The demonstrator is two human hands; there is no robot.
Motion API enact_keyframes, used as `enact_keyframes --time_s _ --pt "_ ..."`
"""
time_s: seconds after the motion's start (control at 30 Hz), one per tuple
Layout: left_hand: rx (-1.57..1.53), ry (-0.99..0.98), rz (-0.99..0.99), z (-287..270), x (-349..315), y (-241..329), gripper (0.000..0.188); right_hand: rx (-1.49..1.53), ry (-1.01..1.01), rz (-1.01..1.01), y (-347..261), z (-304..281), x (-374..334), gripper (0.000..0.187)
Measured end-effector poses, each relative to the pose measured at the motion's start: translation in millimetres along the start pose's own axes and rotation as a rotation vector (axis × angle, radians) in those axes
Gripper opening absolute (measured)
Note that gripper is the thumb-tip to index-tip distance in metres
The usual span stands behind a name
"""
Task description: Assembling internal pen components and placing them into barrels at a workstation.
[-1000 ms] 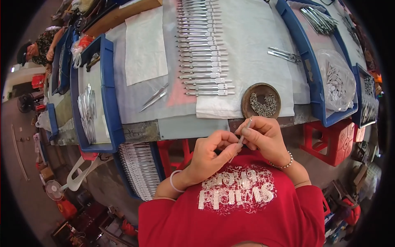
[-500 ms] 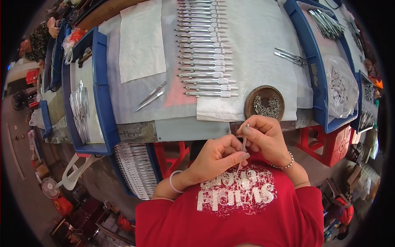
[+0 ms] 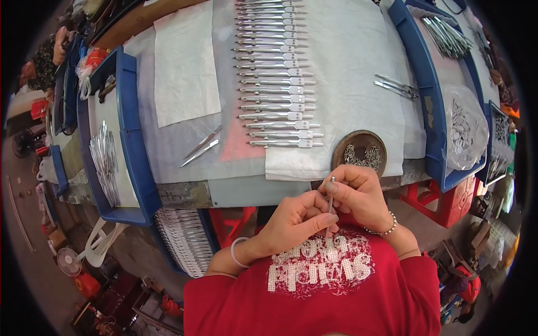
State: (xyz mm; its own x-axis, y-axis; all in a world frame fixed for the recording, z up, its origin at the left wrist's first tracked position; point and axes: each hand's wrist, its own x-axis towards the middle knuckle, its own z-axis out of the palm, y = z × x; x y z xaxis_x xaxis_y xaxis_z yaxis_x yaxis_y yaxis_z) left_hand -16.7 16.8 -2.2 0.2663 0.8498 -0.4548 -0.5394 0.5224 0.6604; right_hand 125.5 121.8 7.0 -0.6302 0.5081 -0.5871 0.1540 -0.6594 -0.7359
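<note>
My left hand (image 3: 298, 223) and my right hand (image 3: 360, 193) meet in front of my chest, just past the table's near edge. Both are closed on a slender metal leg (image 3: 330, 205), which stands nearly upright between them. My right fingers pinch its upper end, and my left thumb and fingers hold it lower down. Its small details are too fine to make out. Directly beyond my right hand sits a round brown bowl (image 3: 337, 151) holding small metal pieces. Left of the bowl, silvery drawing compasses (image 3: 280, 107) lie side by side in a long row.
Loose metal legs lie at the left (image 3: 200, 149) and right (image 3: 395, 87) of the white-covered table. A blue tray (image 3: 130, 129) with metal legs flanks the left. Another blue tray (image 3: 428, 95) at the right holds metal pieces and a plastic bag (image 3: 462, 131). Red stools (image 3: 454, 203) stand below.
The table and its contents sit slightly lower in the picture as the view shifts. My hands keep the metal leg between them, a little lower in the picture too.
</note>
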Motion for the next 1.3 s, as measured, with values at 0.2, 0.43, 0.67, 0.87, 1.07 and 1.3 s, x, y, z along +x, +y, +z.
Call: enact_keyframes --time_s 0.2,0.43,0.67,0.87,1.07,1.3 --pt "0.103 0.038 0.117 6 3 8 0.012 0.119 -0.137 -0.017 -2 -8 5 0.016" --pt "0.133 0.087 0.077 9 12 14 0.014 0.15 -0.099 0.0 -6 -11 9 0.018" --pt "0.389 0.242 0.094 13 15 17 0.018 0.091 -0.049 -0.018 -5 -13 9 0.018" --pt "0.485 0.257 0.146 16 13 19 0.019 0.086 -0.056 -0.009 -5 -14 7 0.018" --pt "0.111 0.114 0.003 8 11 12 0.011 0.14 -0.042 -0.017 -2 -9 4 0.015" --pt "0.094 -0.05 -0.031 -1 8 3 0.013 0.02 0.027 -0.141 8 -3 0 0.013"
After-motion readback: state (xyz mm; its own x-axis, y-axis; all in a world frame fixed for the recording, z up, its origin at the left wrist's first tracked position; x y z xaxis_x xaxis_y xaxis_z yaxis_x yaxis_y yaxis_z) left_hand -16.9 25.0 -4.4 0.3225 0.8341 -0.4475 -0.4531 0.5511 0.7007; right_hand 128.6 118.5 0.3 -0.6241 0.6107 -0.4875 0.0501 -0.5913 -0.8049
